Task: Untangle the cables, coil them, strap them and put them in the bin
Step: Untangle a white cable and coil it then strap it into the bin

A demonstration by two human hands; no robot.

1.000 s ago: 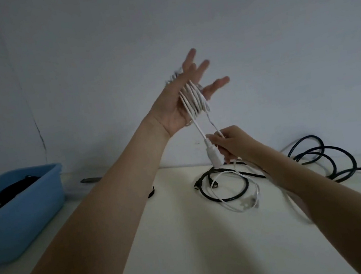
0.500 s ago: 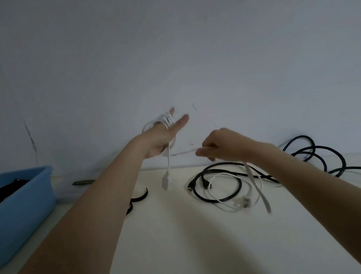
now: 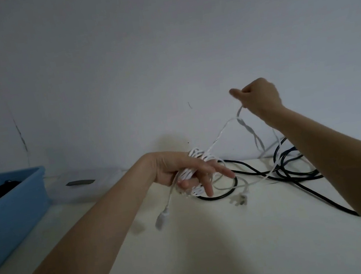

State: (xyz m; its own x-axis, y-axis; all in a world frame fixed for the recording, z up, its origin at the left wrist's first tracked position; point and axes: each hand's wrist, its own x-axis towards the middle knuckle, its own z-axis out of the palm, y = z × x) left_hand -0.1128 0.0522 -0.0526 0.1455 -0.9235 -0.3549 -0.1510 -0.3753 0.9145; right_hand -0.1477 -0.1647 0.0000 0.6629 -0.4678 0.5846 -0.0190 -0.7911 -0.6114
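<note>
While the white cable is mid-wind: both arms are out over the pale table (image 3: 213,248), one hand low, one high.
Left hand (image 3: 179,171): fingers spread and pointing down and to the right, loose white coils looped around the palm and fingers; open, not clenched.
White cable (image 3: 193,172): bundled on the left hand, one strand running up and right to the other hand.
Dangling connector (image 3: 162,218): white end hanging below the left hand, just above the table.
Right hand (image 3: 258,96): raised against the wall, curled into a fist, pinching the white strand so it stretches up from the coil.
White plug (image 3: 239,200): lying on the table, right of the left hand's fingertips.
Black cable (image 3: 296,174): in loose loops on the table beneath and behind the hands, one run trailing toward the right arm.
Blue bin (image 3: 12,218): at the left edge of the table, well apart from the hands, something black inside.
</note>
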